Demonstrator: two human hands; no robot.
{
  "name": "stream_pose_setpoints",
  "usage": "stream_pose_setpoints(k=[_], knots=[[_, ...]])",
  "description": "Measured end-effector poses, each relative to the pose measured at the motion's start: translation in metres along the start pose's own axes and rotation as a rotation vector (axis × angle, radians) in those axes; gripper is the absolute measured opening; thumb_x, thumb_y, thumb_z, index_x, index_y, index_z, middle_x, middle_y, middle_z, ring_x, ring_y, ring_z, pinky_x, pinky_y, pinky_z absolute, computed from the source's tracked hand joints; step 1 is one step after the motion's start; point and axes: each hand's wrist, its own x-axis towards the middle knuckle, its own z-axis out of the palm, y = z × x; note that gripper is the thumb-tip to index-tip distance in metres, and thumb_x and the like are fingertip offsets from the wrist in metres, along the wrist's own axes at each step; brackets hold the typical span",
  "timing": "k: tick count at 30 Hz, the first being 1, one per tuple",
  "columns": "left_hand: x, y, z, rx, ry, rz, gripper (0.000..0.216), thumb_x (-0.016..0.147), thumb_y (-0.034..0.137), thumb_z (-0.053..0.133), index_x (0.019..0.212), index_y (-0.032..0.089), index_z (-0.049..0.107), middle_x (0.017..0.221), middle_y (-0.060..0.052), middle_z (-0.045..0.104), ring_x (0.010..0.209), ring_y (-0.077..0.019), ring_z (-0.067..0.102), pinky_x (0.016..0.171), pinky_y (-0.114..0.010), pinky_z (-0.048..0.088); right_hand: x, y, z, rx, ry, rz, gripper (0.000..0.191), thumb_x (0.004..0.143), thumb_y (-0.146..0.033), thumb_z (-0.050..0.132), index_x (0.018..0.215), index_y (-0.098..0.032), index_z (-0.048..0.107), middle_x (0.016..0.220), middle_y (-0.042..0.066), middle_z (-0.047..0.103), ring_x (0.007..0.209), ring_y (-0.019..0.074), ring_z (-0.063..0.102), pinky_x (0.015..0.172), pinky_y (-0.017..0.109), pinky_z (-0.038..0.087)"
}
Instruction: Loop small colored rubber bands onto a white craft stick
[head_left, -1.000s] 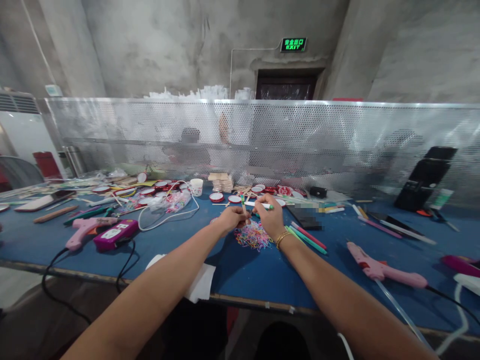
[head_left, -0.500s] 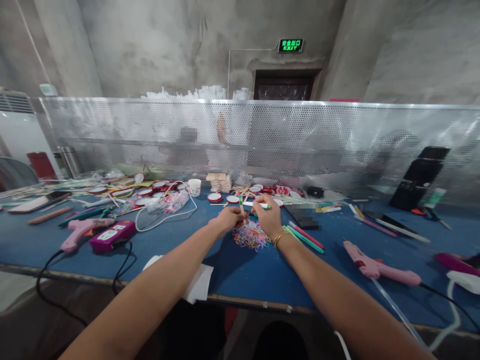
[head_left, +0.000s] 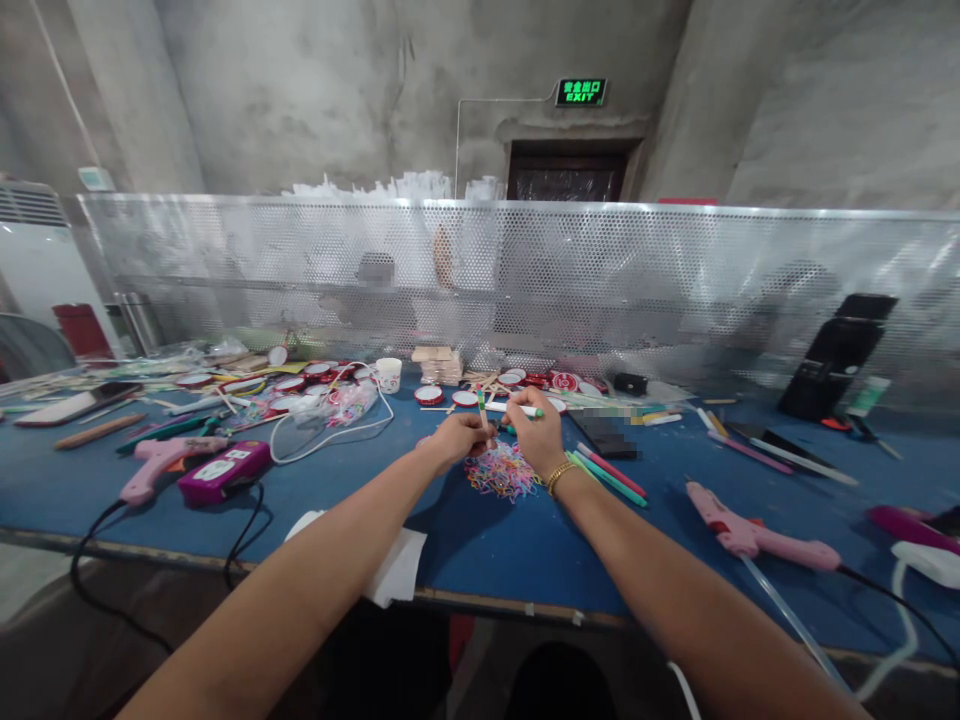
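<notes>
My left hand point(head_left: 459, 438) pinches a small pale craft stick point(head_left: 482, 403) upright, with green colouring near its top. Closed around a white marker pen with a green end point(head_left: 531, 411) is my right hand point(head_left: 540, 437). The pen lies nearly level, its left end at the stick; whether the tip touches it I cannot tell. Just below both hands sits a heap of small multicoloured bands point(head_left: 504, 474). To the right of my right wrist lie several coloured marker pens point(head_left: 611, 474) on the blue tabletop point(head_left: 487, 555).
Pink glue guns lie at left point(head_left: 169, 462) and right point(head_left: 757, 530), with cords over the edge. A purple box point(head_left: 225, 472), a paper cup point(head_left: 388, 375), stacked wooden pieces point(head_left: 439, 366) and red-rimmed discs point(head_left: 430, 395) crowd the back. A perforated metal screen point(head_left: 600, 260) stands behind.
</notes>
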Motion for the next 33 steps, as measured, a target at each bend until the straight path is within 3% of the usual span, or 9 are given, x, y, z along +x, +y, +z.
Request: stream_pose_setpoints(k=[33], knots=[[0.0027, -0.0062, -0.0028, 0.009, -0.022, 0.028, 0.022, 0.060, 0.029, 0.077, 0.067, 0.011, 0.065, 0.059, -0.003, 0.061, 0.048, -0.0065, 0.046, 0.050, -0.021, 0.034, 0.0006, 0.0052, 0.0008, 0.007, -0.004, -0.038, 0.008, 0.077, -0.025, 0.051, 0.069, -0.021, 0.053, 0.062, -0.002, 0.059, 0.062, 0.0149, 0.053, 0.064, 0.028, 0.041]])
